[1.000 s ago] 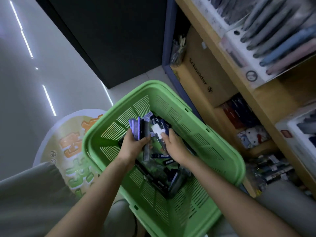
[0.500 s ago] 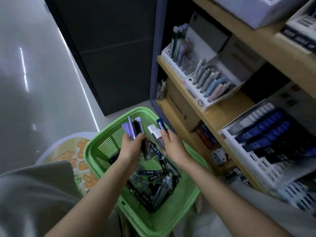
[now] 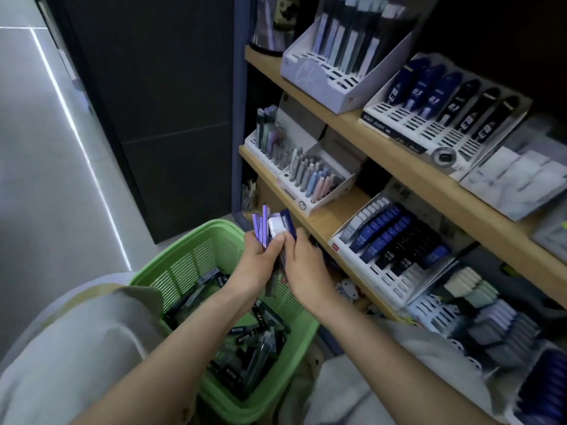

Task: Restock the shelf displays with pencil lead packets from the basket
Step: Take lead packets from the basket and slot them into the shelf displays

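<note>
A green plastic basket (image 3: 196, 259) sits on my lap with several dark pencil lead packets (image 3: 245, 357) lying in it. My left hand (image 3: 260, 262) grips a bunch of purple packets (image 3: 262, 227) upright above the basket's far rim. My right hand (image 3: 302, 265) pinches white and dark blue packets (image 3: 280, 227) pressed against that bunch. To the right, on the middle wooden shelf (image 3: 325, 219), a white display tray (image 3: 392, 246) holds rows of white, blue and black lead packets.
An upper shelf (image 3: 399, 154) carries displays of blue and black refill packs (image 3: 445, 99) and pens (image 3: 337, 50). A pen display (image 3: 310, 179) stands left on the middle shelf. More trays (image 3: 478, 320) sit lower right. A dark wall panel (image 3: 153, 118) and grey floor lie left.
Both hands lifted out of the basket with the packets and came together into one bunch. My view swung up and right, bringing the shelf displays into sight.
</note>
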